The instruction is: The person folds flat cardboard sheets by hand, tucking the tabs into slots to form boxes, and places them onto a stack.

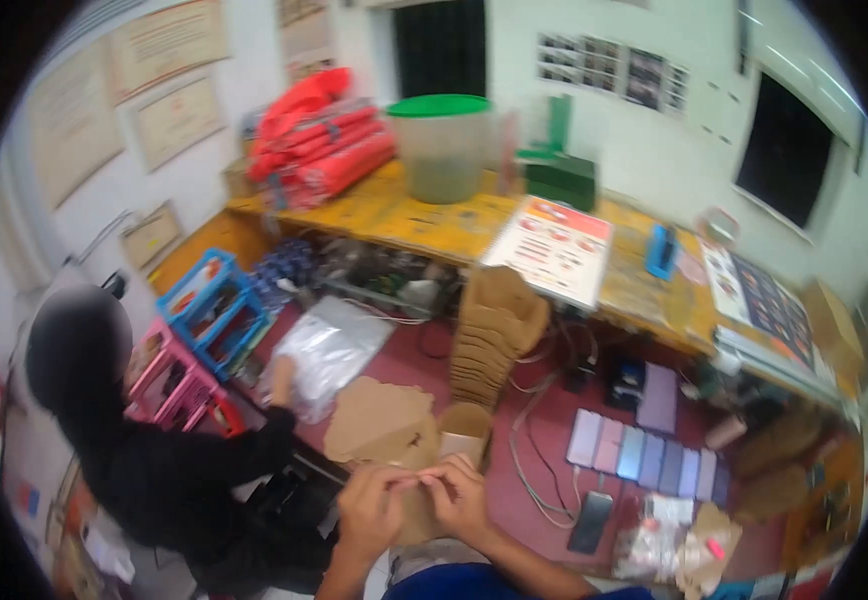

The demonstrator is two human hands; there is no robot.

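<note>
My left hand [372, 500] and my right hand [457, 495] are close together at the front edge of the red work surface, fingertips pinched near each other. Something small and reddish shows between the fingertips, too blurred to name. Just beyond my hands stands a brown cardboard piece [465, 420], rounded at the top. To its left lies a flat, irregular brown sheet [379, 418]. Behind them runs a long row of nested brown pieces [482, 345].
At the left, a person in dark clothes [174, 480] reaches toward silvery plastic bags [329, 345]. Blue and pink racks [216, 312] stand nearby. On the right are cables, a dark phone [590, 522], a row of phone-like slabs [644, 455] and plastic bags [654, 540].
</note>
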